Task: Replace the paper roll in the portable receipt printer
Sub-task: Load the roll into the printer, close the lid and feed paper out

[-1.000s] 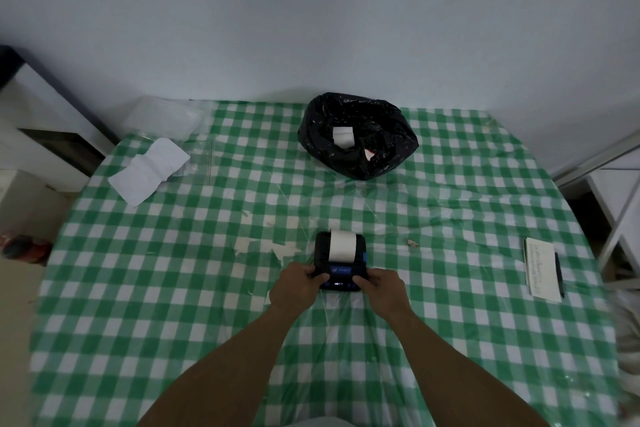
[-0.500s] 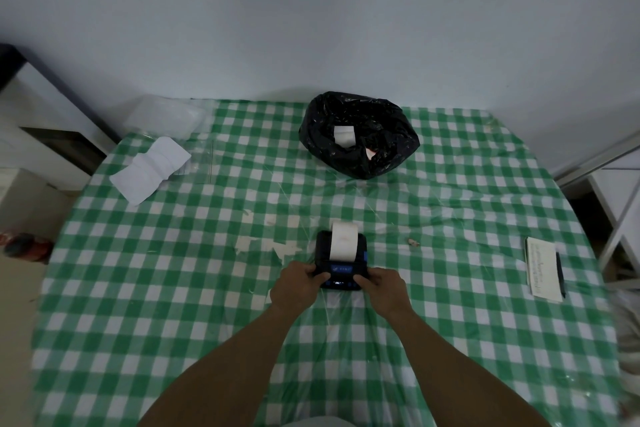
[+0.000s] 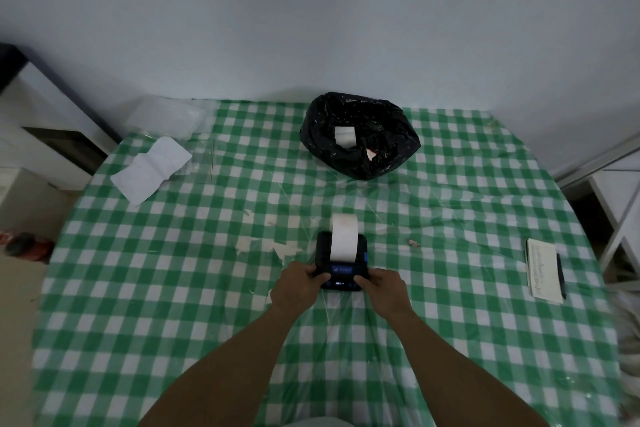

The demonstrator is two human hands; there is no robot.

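Observation:
A small black receipt printer [image 3: 341,273] with a blue front panel rests on the green checked table [image 3: 173,288], near the middle. A white paper strip [image 3: 344,236] runs out of its top and away from me, past the printer's far edge. My left hand [image 3: 297,289] grips the printer's left side and my right hand [image 3: 387,291] grips its right side, thumbs on the front panel. Behind it, a black plastic bag [image 3: 360,135] holds a white paper roll [image 3: 345,136].
Folded white paper [image 3: 150,168] and clear plastic packaging [image 3: 166,116] sit at the far left. A notepad with a pen [image 3: 544,269] lies at the right edge. Small paper scraps [image 3: 277,246] lie left of the printer. White furniture stands on both sides.
The white strip has grown longer, feeding out of the printer away from me. Both hands have stayed on the printer's sides.

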